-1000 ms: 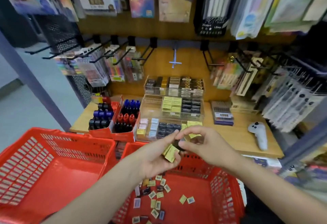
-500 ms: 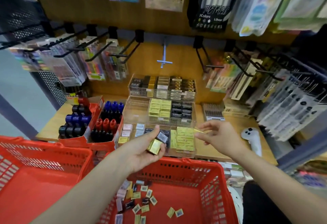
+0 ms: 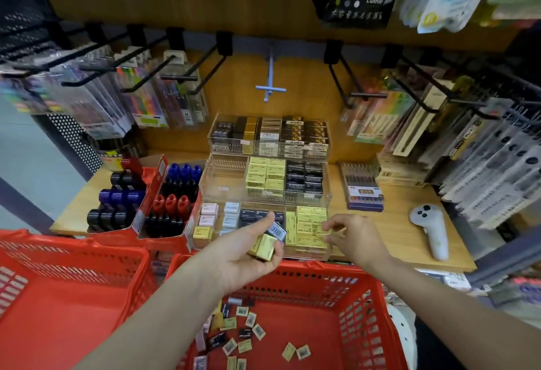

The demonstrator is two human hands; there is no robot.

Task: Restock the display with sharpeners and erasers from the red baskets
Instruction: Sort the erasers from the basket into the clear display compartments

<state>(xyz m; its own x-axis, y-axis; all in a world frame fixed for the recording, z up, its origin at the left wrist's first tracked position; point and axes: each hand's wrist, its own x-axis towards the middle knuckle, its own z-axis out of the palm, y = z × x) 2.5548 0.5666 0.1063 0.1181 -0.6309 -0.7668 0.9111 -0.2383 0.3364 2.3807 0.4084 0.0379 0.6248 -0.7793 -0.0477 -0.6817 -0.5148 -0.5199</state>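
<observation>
1. Fingers [image 3: 265, 224] of left hand [image 3: 246, 255] curled round a small stack of erasers [image 3: 265, 245], yellow ones with a dark barcoded one on top, thumb pressing down; held just in front of the clear display case [image 3: 265, 191], above the far rim of the right red basket [image 3: 310, 279].
2. Fingers [image 3: 332, 227] of right hand [image 3: 355, 238] pinched on a single yellow eraser [image 3: 323, 233], low over the yellow section [image 3: 310, 229] in the front tier of the display case, right end.
3. Loose erasers [image 3: 243, 331] scattered on the floor of the right red basket, in front of and below the display case.
4. Left red basket [image 3: 73, 290] touching the right one, in front of and left of the display case.
5. Red cartons of sharpeners [image 3: 152, 203], blue, red and black, just left of the display case on the wooden bench [image 3: 409, 241].
6. White controller [image 3: 431, 229] lying on the bench well right of the display case; flat pen box [image 3: 361, 186] between the two.
7. Hanging pen packs [image 3: 140, 97] on black hooks above and to both sides of the display case.
</observation>
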